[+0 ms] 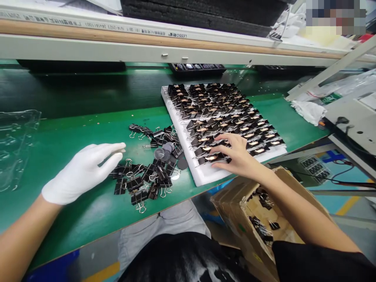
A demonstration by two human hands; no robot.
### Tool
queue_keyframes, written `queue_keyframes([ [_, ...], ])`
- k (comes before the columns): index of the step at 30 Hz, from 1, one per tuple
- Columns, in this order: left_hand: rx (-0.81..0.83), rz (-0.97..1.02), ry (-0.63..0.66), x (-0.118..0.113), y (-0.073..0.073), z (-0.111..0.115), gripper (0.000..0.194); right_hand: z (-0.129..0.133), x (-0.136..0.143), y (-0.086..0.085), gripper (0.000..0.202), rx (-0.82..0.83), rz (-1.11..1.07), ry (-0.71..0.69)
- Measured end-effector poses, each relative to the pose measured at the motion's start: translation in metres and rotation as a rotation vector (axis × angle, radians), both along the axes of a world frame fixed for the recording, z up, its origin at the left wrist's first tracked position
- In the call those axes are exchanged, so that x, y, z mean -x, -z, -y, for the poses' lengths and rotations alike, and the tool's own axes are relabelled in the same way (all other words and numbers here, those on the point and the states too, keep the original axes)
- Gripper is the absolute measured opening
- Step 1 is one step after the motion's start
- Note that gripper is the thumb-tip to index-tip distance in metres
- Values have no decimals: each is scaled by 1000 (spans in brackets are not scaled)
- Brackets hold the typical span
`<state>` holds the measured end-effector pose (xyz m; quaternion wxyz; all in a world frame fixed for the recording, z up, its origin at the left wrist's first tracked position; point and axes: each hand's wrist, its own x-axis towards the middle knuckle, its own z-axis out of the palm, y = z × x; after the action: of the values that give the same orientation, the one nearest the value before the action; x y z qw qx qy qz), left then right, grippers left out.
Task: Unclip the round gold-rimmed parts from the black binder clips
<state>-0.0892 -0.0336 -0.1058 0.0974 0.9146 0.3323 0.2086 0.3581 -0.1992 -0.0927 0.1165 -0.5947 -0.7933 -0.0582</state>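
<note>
Arching over the clip rows [245, 127]: the bare right hand [233, 154] lay above the near left corner of the white foam board [202, 177], its fingers curved and parted around a clip; whether they touched or pinched it could not be told.
White-gloved left hand [84, 170]: it hung over the table [85, 225] just left of the loose clips, its thumb and forefinger narrowly apart with nothing seen between them.
Foam board: it lay on the table right of the loose clips and bore dense rows of black binder clips, with small pale pieces showing among them.
Loose binder clips [138, 182]: they lay heaped between the left hand and the board, silver handles pointing every way.
Grey discs [163, 154]: several rested among the loose clips, near the board's left edge.
Cardboard box [232, 211]: it stood open below the table edge, under the right forearm, with more binder clips [260, 229] inside.
Clear plastic tray [17, 149]: it sat at the table's far left.
Black compartment tray [196, 69]: it stood behind the board, beneath the shelf [117, 45].
</note>
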Motion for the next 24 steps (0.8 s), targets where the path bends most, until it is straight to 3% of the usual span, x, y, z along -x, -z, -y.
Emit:
queue_keyframes([
  [7, -25, 13, -18, 7, 2, -1, 32, 13, -16, -17, 45, -36, 51, 114],
  [16, -107, 25, -17, 9, 4, -2, 33, 7, -2, -7, 52, -148, 91, 138],
  [21, -174, 66, -16, 11, 8, -5, 37, 17, -10, -45, 42, 37, -52, 12],
  [24, -189, 100, -15, 9, 10, -8, 46, 18, 0, -69, 23, -28, -237, 20],
])
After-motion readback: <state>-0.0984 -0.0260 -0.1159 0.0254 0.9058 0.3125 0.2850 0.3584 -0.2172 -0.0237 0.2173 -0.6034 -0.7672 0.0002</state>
